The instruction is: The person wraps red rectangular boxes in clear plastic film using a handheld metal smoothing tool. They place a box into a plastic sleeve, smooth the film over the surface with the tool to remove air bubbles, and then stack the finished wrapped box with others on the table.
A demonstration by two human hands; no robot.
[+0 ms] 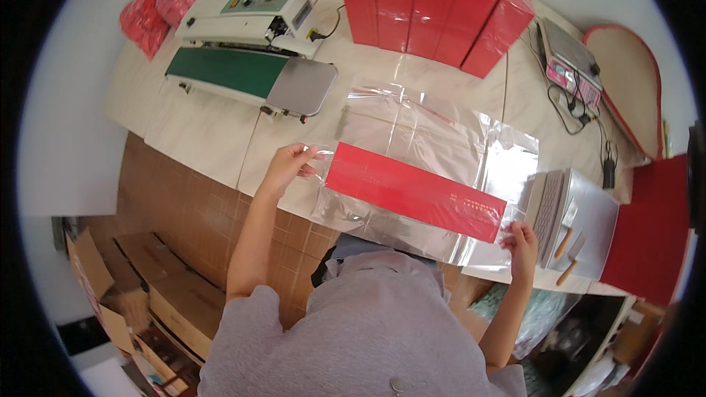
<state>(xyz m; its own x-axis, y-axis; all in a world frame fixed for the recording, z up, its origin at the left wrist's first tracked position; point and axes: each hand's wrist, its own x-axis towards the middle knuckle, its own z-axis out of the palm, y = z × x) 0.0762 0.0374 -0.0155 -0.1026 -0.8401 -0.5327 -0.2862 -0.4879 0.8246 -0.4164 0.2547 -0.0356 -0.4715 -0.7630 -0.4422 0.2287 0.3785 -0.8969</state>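
Observation:
A long flat red box (pixel 413 190) with gold printing near its right end lies in front of me, covered by clear plastic film. My left hand (pixel 292 165) pinches the film just past the box's left end. At the other end, my right hand (pixel 519 240) grips the film close to the box's lower right corner. Beneath and behind it, more clear plastic sheets (pixel 408 121) spread over the table, creased and shiny.
A band sealing machine (pixel 242 49) stands at the back left beside bags of red items (pixel 146 16). Wrapped red boxes (pixel 424 11) stand behind. To the right are a scale (pixel 571 60), cables and two wooden-handled blades (pixel 568 259) on a metal tray (pixel 595 226). Cardboard boxes (pixel 176 298) sit lower left.

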